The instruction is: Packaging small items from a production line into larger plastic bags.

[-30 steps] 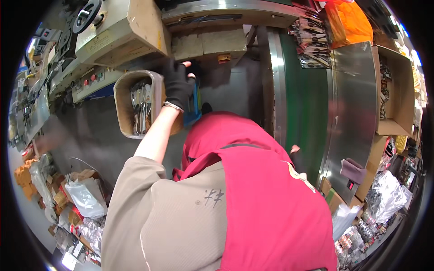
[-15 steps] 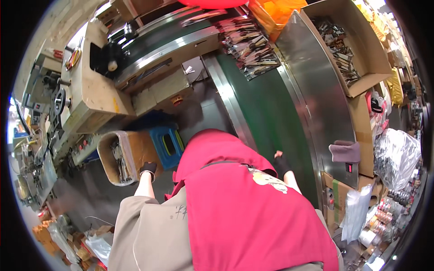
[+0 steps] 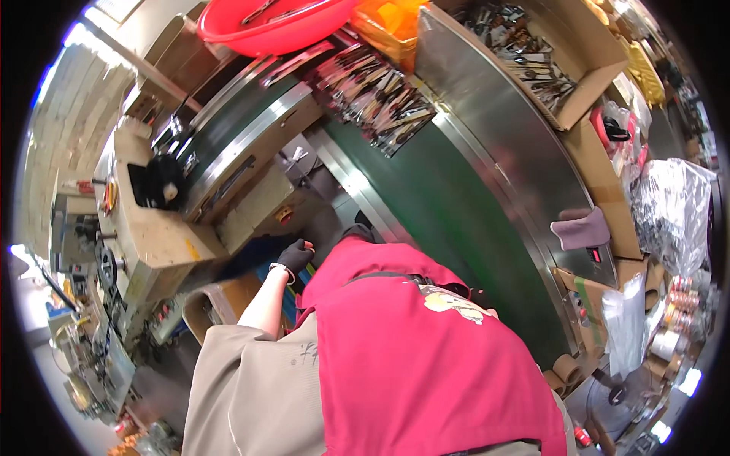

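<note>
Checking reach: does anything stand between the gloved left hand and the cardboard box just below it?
Nothing visible does. The left hand, in a black glove, is loosely closed just above the cardboard box, with only open space between them. The right hand is out of view.

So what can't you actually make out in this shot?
- Right hand: head view, hidden behind the red apron.
- Left hand, gloved: whether it holds anything, blurred.
- Brown box: contents, cut by the left arm.
- Packets on the green belt: too small.

1 red basin point(image 3: 274, 30); 1 green belt point(image 3: 456, 213); 1 gloved hand point(image 3: 295, 257).
</note>
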`<action>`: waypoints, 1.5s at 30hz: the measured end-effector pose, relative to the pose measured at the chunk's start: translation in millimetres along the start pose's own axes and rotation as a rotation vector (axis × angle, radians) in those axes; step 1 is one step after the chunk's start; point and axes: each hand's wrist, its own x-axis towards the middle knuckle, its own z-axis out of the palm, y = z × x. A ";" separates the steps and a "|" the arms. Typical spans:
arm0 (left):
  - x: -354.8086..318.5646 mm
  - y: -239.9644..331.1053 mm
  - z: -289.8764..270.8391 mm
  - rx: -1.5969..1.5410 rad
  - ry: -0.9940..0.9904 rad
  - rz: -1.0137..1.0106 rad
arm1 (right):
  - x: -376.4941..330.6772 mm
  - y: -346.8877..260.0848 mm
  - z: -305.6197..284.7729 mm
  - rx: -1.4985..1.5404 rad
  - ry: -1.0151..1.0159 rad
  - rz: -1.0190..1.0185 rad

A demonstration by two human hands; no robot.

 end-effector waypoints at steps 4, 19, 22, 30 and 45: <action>40.0 30.9 -6.1 0.106 -0.061 0.037 | 27.0 -9.0 18.5 -0.477 0.031 -0.348; 55.2 3.7 -6.3 0.127 -0.173 -0.058 | 18.0 -78.5 -69.4 0.487 0.164 0.020; 60.3 14.7 -15.5 0.122 -0.186 -0.042 | 48.5 -91.2 -78.3 0.476 0.356 0.057; 236.5 138.8 -42.2 0.279 -0.079 0.297 | -4.9 -254.8 -54.0 0.411 0.441 -0.088; 361.2 360.0 30.6 0.473 -0.042 0.971 | 59.5 -296.8 -35.7 0.589 0.481 -0.356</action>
